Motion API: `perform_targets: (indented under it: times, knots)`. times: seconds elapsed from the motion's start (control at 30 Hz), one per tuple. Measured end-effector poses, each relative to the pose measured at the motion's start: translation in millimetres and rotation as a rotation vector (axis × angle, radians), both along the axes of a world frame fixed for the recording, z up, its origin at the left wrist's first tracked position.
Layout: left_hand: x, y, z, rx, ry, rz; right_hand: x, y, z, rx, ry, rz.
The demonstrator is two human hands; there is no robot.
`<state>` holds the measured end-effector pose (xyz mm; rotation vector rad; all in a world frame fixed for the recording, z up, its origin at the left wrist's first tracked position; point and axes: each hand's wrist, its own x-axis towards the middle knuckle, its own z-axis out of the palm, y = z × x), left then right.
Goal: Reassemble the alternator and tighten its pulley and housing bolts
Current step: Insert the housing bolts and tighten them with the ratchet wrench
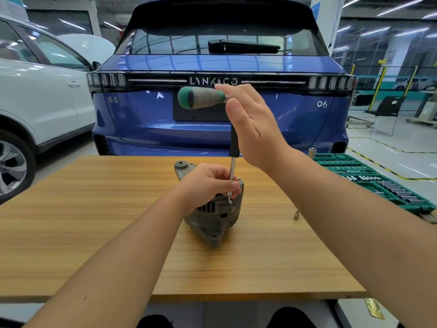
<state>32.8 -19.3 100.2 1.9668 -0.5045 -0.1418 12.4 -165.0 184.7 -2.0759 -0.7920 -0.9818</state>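
While the left hand [210, 179] steadies the alternator [214, 214] at the middle of a wooden table [94, 221], pinching the tool's shaft at the housing, the right hand [250, 124] rests with straight, relaxed fingers against a T-handle driver [233, 147] below its green grip. A loose socket [296, 214] lies to the right, near a green socket case [378, 183]. A blue car [220, 114] is parked behind.

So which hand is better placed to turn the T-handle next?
Probably the right hand: it is already up at the green T-handle, fingers loosely against it. The left hand is low on the alternator, pinching the shaft near its tip, which suits steadying.
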Motion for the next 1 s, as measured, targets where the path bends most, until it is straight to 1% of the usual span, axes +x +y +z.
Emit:
perform_targets:
  times: [0.1, 0.2, 0.27, 0.33, 0.37, 0.4, 0.43, 0.47, 0.5, 0.57, 0.6, 0.67, 0.73, 0.77, 0.8, 0.83, 0.87, 0.9, 0.93, 0.97, 1.0]
  knots:
    - [1, 1, 0, -0.001, 0.002, -0.005, -3, 0, 0, -0.004, -0.025, 0.021]
    - [1, 1, 0, -0.003, 0.005, -0.010, -5, 5, 2, -0.020, -0.031, -0.010]
    - [0, 1, 0, -0.001, 0.005, -0.018, -8, 8, 8, -0.077, -0.074, -0.075]
    - [1, 2, -1, 0.001, 0.004, -0.022, -9, 11, 21, -0.220, -0.079, -0.225]
    - [1, 2, -1, 0.000, 0.006, -0.022, -9, 13, 31, -0.307, -0.030, -0.324]
    - [1, 2, -2, -0.001, 0.008, -0.020, -8, 15, 42, -0.371, 0.061, -0.408]
    - [2, 2, -2, -0.002, 0.010, -0.019, -6, 17, 53, -0.377, 0.190, -0.448]
    - [2, 2, -2, -0.003, 0.011, -0.019, -5, 17, 63, -0.305, 0.345, -0.427]
    - [2, 2, -2, -0.004, 0.011, -0.020, -4, 17, 70, -0.156, 0.517, -0.345]
    - [2, 2, -3, -0.001, 0.008, -0.019, -6, 15, 74, 0.232, 0.851, -0.105]
    - [3, 2, -3, 0.003, 0.006, -0.016, -9, 13, 72, 0.393, 0.974, 0.018]
    - [3, 2, -2, 0.013, 0.010, -0.007, -9, 10, 62, 0.646, 1.094, 0.219]
    - [3, 2, -1, 0.016, 0.016, 0.000, -3, 11, 49, 0.902, 1.109, 0.339]
    - [2, 1, -1, 0.018, 0.015, 0.003, 1, 13, 43, 1.036, 1.069, 0.352]
    - [2, 1, -1, 0.024, 0.012, 0.007, 4, 15, 37, 1.135, 0.980, 0.349]
    - [2, 0, -1, 0.031, 0.006, 0.012, 6, 17, 31, 1.161, 0.826, 0.337]
    - [2, 0, -2, 0.035, -0.001, 0.016, 8, 18, 22, 1.111, 0.627, 0.306]
    - [2, -1, -2, 0.036, -0.006, 0.016, 8, 18, 14, 0.974, 0.398, 0.240]
    - [2, -1, -2, 0.036, -0.009, 0.012, 8, 15, 7, 0.768, 0.155, 0.143]
    - [2, -1, -2, 0.036, -0.011, 0.007, 10, 10, 1, 0.522, -0.070, 0.016]
    - [2, -1, -2, 0.038, -0.012, 0.001, 13, 6, -3, 0.285, -0.252, -0.095]
